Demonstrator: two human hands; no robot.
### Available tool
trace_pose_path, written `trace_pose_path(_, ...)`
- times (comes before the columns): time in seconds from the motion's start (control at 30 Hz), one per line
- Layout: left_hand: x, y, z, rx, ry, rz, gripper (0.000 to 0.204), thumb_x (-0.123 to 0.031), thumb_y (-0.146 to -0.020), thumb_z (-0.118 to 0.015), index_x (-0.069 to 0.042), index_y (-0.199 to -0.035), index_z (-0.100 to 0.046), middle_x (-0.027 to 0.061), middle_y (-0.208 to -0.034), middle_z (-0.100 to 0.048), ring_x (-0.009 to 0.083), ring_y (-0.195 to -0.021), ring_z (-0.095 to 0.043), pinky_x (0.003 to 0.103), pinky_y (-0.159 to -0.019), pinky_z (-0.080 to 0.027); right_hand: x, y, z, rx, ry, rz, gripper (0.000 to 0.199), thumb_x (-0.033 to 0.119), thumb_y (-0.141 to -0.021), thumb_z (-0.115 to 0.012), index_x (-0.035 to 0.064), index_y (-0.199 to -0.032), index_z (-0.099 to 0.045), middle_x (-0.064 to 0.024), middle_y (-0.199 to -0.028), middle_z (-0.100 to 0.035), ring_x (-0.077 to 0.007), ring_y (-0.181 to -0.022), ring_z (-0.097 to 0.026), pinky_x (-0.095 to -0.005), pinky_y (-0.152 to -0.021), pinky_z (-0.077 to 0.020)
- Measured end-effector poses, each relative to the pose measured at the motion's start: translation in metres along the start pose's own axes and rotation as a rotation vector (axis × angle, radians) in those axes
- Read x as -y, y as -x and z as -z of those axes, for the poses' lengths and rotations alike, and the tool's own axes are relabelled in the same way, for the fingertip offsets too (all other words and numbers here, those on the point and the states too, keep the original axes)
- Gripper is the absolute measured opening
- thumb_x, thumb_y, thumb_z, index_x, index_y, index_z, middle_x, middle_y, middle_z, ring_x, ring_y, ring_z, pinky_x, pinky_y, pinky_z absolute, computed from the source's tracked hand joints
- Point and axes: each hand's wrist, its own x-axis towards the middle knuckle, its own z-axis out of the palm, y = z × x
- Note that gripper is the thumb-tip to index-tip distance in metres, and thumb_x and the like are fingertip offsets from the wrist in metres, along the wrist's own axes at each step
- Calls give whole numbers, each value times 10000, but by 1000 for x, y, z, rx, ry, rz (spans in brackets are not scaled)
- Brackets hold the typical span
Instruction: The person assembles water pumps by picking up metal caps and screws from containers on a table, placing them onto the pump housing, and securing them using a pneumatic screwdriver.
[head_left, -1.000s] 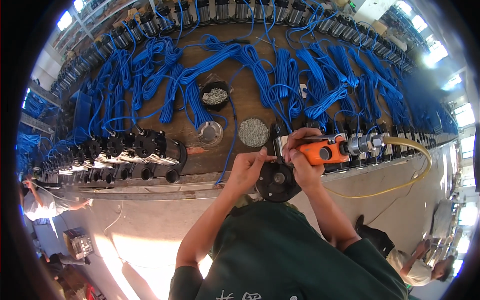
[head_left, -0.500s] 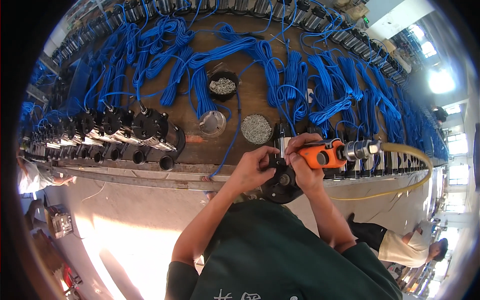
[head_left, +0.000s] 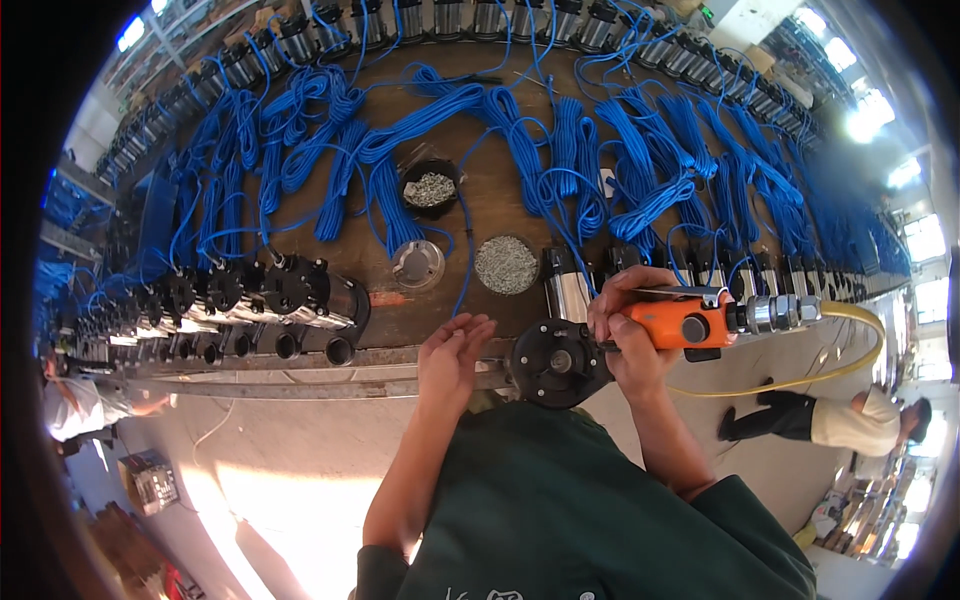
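beside a black disc [head_left: 562,364], right hand [head_left: 634,354] holds orange tool [head_left: 668,322]

R hand [head_left: 630,335] grips orng tool [head_left: 672,322]; L hand [head_left: 452,362] nr blk disc [head_left: 552,375].

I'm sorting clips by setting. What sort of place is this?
Probably a factory assembly workshop: rows of matching metal units line the bench, bundles of blue cable lie across it, and the right hand grips an orange tool.

Dressed in a dark green shirt [head_left: 560,500] with short, loose sleeves [head_left: 750,525] and pale, thin-lined markings [head_left: 505,596] cut off below; bare along forearms [head_left: 405,490], left hand [head_left: 452,362] and right hand [head_left: 632,335].
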Motion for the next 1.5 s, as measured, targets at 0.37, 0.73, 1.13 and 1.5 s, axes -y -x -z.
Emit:
trace_pose_path(0.37, -14, 66, -65, 458, -143, 170, 176, -191, -988, -490, -25, -1036, -528, 178, -830, -662, 189, -547, -616, 240, -386, -413, 24, 7, -11, 27, -252, 202, 311, 75, -763, -532, 35, -1053, -426, -96, -853, -493, -119, -554, -482, -299, -615, -469)
trace_pose_path(0.73, 2, 77, -68, 491, -608, 56, 178, -171, -929, -605, -7, -894, -663, 89, -612, -614, 89, -452, -505, 192, -383, -320, 39, 28, 15, 13, -316, 125, 268, 75, -783, -538, 46, -1022, -420, -85, -852, -499, -106, -528, -460, -303, -602, -460)
trace_pose_path(1.13, 56, 86, -54, 552, -1686, -983, 227, -111, -742, -733, -63, -959, -689, 40, -630, -571, 207, -553, -588, 327, -488, -464, 14, 75, 55, 214, 255, 16, 289, -33, -768, -552, 56, -998, -402, -98, -808, -481, -137, -546, -476, -304, -592, -459)
trace_pose_path(1.5, 54, 85, -46, 450, -1596, -903, 161, -127, -718, -750, -61, -831, -655, 48, -669, -601, 237, -607, -616, 345, -517, -479, 21, 66, 31, 192, 329, -32, 189, -47, -703, -590, -6, -885, -557, -121, -792, -591, -184, -693, -602, -285, -653, -513)
